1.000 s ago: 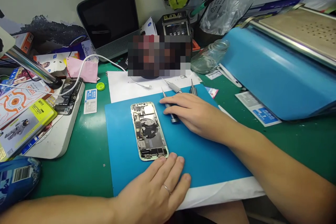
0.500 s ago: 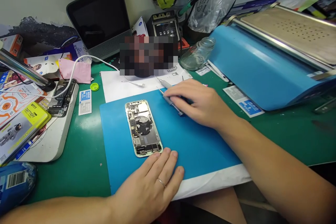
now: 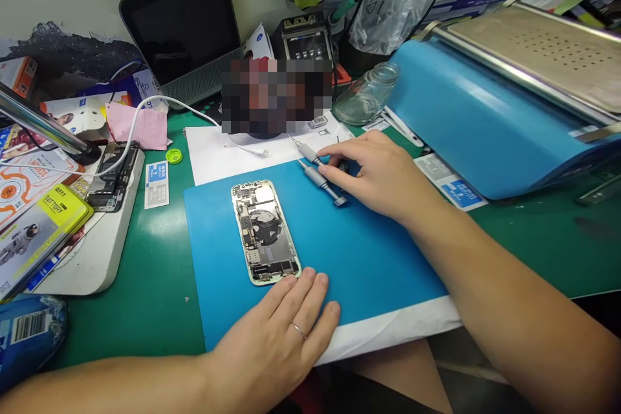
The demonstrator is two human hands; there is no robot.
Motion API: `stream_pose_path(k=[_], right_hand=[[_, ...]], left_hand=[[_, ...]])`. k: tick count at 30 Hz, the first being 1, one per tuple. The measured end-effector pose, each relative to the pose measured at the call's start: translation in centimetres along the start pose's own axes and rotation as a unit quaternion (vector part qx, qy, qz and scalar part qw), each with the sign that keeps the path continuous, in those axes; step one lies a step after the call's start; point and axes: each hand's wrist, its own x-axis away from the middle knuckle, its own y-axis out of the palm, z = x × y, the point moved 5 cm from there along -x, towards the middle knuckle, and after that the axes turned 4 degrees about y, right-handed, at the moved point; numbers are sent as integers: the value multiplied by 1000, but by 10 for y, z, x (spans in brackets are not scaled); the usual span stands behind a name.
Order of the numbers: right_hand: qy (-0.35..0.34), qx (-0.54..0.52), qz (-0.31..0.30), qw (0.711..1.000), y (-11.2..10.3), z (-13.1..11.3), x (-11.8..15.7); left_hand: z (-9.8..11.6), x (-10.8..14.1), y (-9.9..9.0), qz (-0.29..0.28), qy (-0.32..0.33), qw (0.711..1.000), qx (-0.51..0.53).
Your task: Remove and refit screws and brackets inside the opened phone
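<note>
An opened phone lies on the blue mat, its inner boards facing up. My left hand rests flat at the phone's lower end, fingers stretched out, with a ring on one finger. Beyond the phone on the right, a grey screwdriver lies on the mat by itself. My right hand is closed with thumb and forefinger around a second grey screwdriver, just behind the first. Its rear end is partly hidden by my fingers.
A white cable runs over the white sheet behind the mat. At the left, another opened phone lies on a white base beside a yellow battery box. A glass jar and a blue-covered machine stand at the right.
My right hand has let go of the nearer screwdriver, which now lies on the mat, and has shifted slightly back to the farther one. My left hand stays by the phone.
</note>
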Motion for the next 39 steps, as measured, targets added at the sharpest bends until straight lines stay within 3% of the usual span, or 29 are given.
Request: stream_pose_path(k=[5, 11, 16, 24, 26, 31, 33, 39], right_hand=[[-62, 25, -31, 997, 1, -8, 0], [-56, 10, 35, 998, -6, -12, 0], [-82, 23, -20, 996, 1, -23, 3], [-243, -14, -51, 969, 4, -57, 15], [-229, -13, -27, 973, 0, -53, 14], [-95, -36, 60, 993, -13, -32, 5], [-83, -42, 52, 994, -11, -32, 4], [-159, -8, -53, 986, 10, -45, 9]], left_hand=[[-2, 0, 0, 2, -1, 1000, -8], [-3, -1, -2, 0, 2, 1000, -10], [-4, -2, -3, 3, 0, 1000, -9], [-4, -2, -5, -5, 5, 1000, -11], [-4, -2, -5, -4, 3, 1000, -12], [-4, -2, -3, 2, 0, 1000, -11], [-4, -2, -3, 4, 0, 1000, -10], [-3, -1, -3, 3, 0, 1000, -13]])
